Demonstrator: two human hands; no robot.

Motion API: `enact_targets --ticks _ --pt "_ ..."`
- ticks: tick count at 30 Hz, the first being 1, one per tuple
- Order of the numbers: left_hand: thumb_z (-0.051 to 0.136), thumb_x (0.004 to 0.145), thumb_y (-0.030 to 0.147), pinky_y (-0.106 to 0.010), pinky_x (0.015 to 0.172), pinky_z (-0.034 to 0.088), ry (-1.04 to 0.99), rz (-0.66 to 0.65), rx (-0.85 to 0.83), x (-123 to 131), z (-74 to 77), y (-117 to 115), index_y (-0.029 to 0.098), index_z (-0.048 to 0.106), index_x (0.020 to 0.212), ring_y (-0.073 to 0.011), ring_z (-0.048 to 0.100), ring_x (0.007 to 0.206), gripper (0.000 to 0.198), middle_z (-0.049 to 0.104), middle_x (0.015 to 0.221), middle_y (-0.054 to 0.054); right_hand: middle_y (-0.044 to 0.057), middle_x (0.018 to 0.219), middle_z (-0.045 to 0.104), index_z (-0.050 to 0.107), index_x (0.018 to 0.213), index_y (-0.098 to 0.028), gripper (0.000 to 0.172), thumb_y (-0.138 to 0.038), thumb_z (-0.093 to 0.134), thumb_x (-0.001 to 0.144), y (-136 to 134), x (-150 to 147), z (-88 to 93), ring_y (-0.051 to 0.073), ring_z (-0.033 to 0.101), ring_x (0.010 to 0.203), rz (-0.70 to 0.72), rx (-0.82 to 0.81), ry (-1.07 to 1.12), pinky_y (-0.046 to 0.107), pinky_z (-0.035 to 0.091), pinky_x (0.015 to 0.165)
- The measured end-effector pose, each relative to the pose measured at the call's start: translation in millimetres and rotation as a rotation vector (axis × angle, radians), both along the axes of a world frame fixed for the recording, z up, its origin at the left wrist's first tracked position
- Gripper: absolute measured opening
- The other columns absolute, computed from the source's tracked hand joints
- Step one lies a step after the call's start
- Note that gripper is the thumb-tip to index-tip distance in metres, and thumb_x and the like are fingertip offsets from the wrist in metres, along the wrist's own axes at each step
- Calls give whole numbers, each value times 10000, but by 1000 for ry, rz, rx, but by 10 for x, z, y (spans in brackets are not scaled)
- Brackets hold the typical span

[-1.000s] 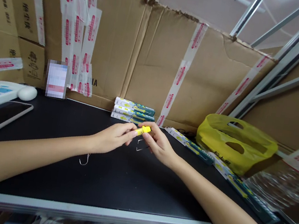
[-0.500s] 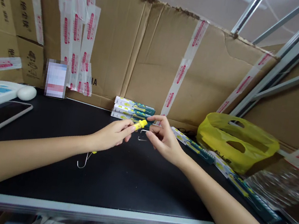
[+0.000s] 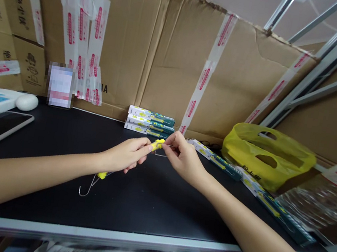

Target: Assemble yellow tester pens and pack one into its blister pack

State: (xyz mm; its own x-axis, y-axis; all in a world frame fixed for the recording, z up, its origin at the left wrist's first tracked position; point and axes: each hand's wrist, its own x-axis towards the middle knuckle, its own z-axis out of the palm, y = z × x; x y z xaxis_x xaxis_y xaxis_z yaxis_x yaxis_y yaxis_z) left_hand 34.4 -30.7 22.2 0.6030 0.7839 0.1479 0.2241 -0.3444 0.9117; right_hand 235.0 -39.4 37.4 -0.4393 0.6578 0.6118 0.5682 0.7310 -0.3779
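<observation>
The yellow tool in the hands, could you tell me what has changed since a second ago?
The left hand keeps gripping the yellow tool, whose hook end has slid lower left. The right hand opened, then pinched the tip again. The stacked boxes and yellow bag stayed put.

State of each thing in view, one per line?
left hand: gripping yellow tool
right hand: pinching wire piece at the tool's top end
yellow tool: held off the table, metal hook at its lower end
yellow bag: open, slumped
boxed packs: stacked, closed
</observation>
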Motion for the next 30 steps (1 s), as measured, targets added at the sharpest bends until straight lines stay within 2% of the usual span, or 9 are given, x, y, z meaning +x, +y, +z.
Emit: enact_targets --ticks 9,11,13,15,17,20,23,30 --pt "367 858 610 -160 297 333 109 58 121 12 18 -51 207 419 787 -50 385 366 412 431 582 64 -17 667 521 411 833 -219 72 -211 452 891 -101 -77 -27 113 460 550 -39 -6 -108 231 326 514" --pt "362 864 603 -153 295 323 94 54 139 16 34 -65 207 422 790 -48 386 365 408 428 576 64 -25 659 487 418 841 -217 64 -207 461 888 -137 -107 -31 103 438 550 6 -17 -49 229 334 511" --pt "363 872 588 -145 292 311 51 62 139 19 48 -73 206 417 789 -43 372 358 394 420 567 68 -37 672 457 415 891 -221 90 -222 502 871 -154 -142 -45 93 427 549 53 -69 130 213 357 493" --pt "364 877 576 -142 287 308 -8 82 121 24 56 -79 207 415 795 -40 356 346 381 406 550 75 -59 673 446 379 921 -232 208 -274 566 841 -152 -185 -75 78 425 510 104 -213 373 192 384 443" --pt "365 881 568 -142 285 314 -60 90 98 33 58 -88 208 423 809 -39 349 336 372 403 536 79 -70 653 478 359 888 -231 272 -350 595 824 -142 -234 -119 75 453 475 164 -441 545 196 432 409" --pt "375 884 553 -141 283 321 -110 72 69 55 49 -108 206 442 834 -37 355 327 358 415 532 80 -44 633 542 397 802 -201 288 -433 562 840 -133 -305 -198 98 546 530 270 -674 632 255 527 478" --pt "406 873 551 -138 269 311 -159 65 -22 89 30 -121 204 442 829 -34 339 307 351 406 516 88 -36 630 564 433 778 -188 291 -441 561 846 -133 -349 -262 104 589 573 350 -667 700 273 554 550" --pt "382 864 577 -129 229 239 -256 -19 -499 141 54 -143 192 422 726 -27 215 253 411 336 407 101 -87 502 505 396 741 -196 274 -378 561 863 -130 -333 -249 86 544 452 432 -576 719 251 525 504"
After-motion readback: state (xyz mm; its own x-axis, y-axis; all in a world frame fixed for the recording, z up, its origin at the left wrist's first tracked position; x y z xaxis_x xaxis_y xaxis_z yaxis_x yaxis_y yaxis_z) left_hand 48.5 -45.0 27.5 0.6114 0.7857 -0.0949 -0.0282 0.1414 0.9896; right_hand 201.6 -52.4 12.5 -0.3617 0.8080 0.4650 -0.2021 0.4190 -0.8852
